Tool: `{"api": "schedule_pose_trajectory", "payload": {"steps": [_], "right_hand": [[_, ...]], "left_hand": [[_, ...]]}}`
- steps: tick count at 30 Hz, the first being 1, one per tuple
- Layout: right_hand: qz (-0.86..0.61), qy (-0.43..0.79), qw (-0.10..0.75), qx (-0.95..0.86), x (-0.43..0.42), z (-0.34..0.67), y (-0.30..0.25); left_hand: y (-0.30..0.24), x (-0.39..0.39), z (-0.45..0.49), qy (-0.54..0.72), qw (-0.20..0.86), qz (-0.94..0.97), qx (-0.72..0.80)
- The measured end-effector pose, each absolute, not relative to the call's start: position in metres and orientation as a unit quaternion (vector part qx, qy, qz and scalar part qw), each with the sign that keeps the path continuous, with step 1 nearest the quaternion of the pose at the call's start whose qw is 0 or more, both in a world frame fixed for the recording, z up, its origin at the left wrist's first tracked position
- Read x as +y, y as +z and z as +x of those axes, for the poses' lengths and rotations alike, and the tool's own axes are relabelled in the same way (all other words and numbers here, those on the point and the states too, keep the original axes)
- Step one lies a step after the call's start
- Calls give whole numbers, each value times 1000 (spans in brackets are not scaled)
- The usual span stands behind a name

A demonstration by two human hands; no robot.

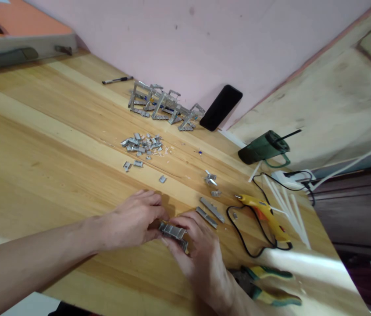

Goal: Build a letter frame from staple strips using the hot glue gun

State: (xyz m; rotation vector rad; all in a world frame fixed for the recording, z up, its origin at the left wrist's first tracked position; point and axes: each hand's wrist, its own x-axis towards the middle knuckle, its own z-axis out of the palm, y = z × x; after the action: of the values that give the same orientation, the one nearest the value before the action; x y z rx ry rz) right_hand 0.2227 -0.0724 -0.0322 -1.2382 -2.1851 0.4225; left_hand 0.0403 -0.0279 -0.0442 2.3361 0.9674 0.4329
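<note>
My left hand (134, 219) and my right hand (198, 252) meet over the wooden table (50, 145) near its front edge. Both pinch a grey strip of staples (174, 232) that is bent into an angled shape. The left fingers grip its left end, the right fingers curl round its right end. Two loose staple strips (210, 211) lie just right of my hands.
A pile of small staple pieces (142, 145) lies mid-table, a staple-built structure (162, 105) stands by the pink wall, with a pen (117, 80) and a black phone (221, 107). At right lie a yellow glue gun (266, 215), white glue sticks (287, 204), a green tool (264, 147) and pliers (267, 285).
</note>
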Motion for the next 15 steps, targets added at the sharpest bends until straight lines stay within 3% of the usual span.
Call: {"api": "schedule_pose_trajectory", "payload": {"steps": [15], "right_hand": [[-471, 156, 301, -815, -71, 218, -34]], "left_hand": [[-46, -27, 43, 188, 291, 867, 358]]}}
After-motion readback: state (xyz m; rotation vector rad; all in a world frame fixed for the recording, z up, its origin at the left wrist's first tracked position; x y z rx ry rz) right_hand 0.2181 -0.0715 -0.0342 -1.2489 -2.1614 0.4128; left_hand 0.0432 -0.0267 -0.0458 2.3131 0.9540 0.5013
